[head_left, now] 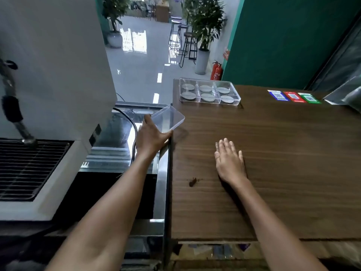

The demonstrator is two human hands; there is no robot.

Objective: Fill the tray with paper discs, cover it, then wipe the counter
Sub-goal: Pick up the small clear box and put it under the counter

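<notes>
Clear plastic is what the tray (pixel 209 91) is made of, and it is seen at the far left corner of the wooden surface (pixel 273 163), divided into six compartments, each holding a grey paper disc (pixel 205 88); whether more than one disc lies in any compartment cannot be told. The filling step is therefore judged to be done. The tray is not yet covered: its transparent lid (pixel 168 119) is held by the left hand (pixel 151 136), gripped at its near end, out over the left edge of the surface and well apart from the tray. The right hand (pixel 229 158) is laid flat on the surface with straight fingers, and nothing is held by it. Covering is judged to be the step in hand, with the wiping left to do; a small brown smear (pixel 193 181) is seen on the surface near the right wrist, and no cloth is seen
</notes>
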